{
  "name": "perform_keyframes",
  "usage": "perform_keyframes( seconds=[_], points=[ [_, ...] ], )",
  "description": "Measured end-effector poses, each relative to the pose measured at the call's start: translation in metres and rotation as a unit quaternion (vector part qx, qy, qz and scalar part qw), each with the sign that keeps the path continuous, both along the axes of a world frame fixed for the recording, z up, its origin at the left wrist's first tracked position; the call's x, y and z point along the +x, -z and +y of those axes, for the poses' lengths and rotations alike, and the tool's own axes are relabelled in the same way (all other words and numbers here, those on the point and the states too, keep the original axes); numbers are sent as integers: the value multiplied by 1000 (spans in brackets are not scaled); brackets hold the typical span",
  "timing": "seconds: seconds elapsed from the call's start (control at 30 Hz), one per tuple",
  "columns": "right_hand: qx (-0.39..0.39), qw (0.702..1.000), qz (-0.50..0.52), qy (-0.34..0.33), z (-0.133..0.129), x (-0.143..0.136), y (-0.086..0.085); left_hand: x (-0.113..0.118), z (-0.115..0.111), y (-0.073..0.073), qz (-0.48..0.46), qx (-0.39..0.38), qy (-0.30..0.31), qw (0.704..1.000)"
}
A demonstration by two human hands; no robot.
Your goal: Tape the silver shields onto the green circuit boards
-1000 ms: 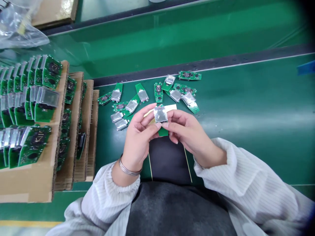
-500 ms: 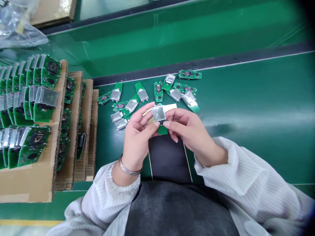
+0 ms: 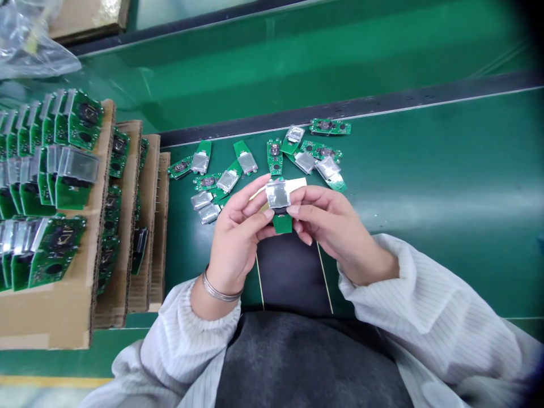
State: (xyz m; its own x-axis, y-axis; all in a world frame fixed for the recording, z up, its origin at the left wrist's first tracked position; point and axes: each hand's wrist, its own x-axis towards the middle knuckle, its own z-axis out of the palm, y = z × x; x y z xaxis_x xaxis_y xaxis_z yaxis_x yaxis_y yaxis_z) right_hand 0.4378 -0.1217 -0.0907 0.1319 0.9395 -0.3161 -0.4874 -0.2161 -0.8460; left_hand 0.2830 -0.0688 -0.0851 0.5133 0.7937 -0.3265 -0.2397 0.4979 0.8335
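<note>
A green circuit board with a square grey screen (image 3: pixel 279 194) is held up between both hands, screen side up, its green end pointing toward my body. My left hand (image 3: pixel 242 226) grips its left edge with thumb and fingers. On the right edge, the thumb and fingers of my right hand (image 3: pixel 325 221) are closed on the same board. Beneath the hands lies a black mat (image 3: pixel 293 275) with pale yellow edges, and a pale sheet (image 3: pixel 296 184) shows partly behind the board. Several loose boards (image 3: pixel 247 162) lie just beyond the hands, some screen up, others with the component side up.
Cardboard holders (image 3: pixel 46 323) with rows of upright boards (image 3: pixel 57 249) stand at the left. A dark ledge (image 3: pixel 361 111) crosses the back of the green table (image 3: pixel 446 198). A clear plastic bag (image 3: pixel 38 56) lies at the upper left.
The held board has shifted slightly right, and more of its lower green part shows between the thumbs. My right thumb sits slightly farther right.
</note>
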Motion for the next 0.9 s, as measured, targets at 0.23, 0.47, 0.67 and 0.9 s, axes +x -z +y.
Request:
perform_keyframes(
  seconds=[0.23,0.47,0.67,0.9],
  points=[
    [14,998,-59,5,0,-1,1,1,-3,3,46,59,-26,997],
    [23,994,-103,12,0,-1,-1,2,-2,3,47,71,-35,996],
    [33,992,-121,16,0,-2,0,1,-4,4,62,102,-45,992],
    [46,997,-54,1,0,-5,8,4,-4,4,28,110,-39,993]
  ],
)
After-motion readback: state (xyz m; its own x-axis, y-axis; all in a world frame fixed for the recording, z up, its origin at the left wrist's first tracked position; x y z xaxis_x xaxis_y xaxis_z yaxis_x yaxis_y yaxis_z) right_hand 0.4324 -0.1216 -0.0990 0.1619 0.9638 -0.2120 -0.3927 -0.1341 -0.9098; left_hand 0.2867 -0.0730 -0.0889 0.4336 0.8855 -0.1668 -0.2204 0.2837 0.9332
